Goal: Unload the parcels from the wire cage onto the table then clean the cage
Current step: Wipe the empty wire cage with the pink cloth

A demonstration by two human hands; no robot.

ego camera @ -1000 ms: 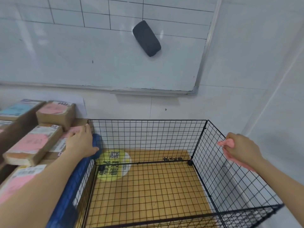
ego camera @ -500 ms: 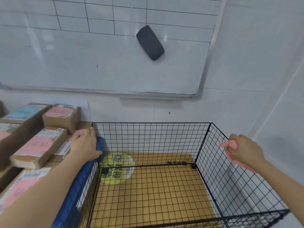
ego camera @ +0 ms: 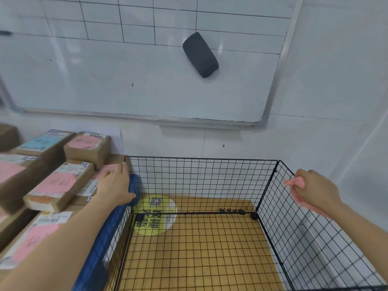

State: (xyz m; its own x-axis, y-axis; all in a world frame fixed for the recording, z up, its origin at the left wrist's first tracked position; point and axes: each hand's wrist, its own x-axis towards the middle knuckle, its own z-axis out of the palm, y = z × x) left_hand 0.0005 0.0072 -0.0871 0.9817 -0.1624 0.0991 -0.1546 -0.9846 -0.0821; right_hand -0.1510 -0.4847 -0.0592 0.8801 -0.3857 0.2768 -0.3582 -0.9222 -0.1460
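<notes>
The black wire cage (ego camera: 201, 177) stands in front of me with nothing inside; its mesh floor shows a yellow wooden surface and a round yellow sticker (ego camera: 155, 215). My left hand (ego camera: 115, 185) rests on the blue padded left rim (ego camera: 109, 229) near the cage's far left corner. My right hand (ego camera: 315, 190) holds a crumpled pink cloth (ego camera: 296, 182) against the top wire of the right wall. Several brown cardboard parcels (ego camera: 60, 185) with pink and blue labels are stacked on the table to the left of the cage.
A whiteboard (ego camera: 136, 76) hangs on the wall behind the cage, with a black eraser (ego camera: 200, 54) stuck to it. A white wall (ego camera: 346, 122) runs close along the cage's right side.
Both hands stay in about the same places on the cage. The view has tilted up a little, so the cage and hands sit lower in the frame.
</notes>
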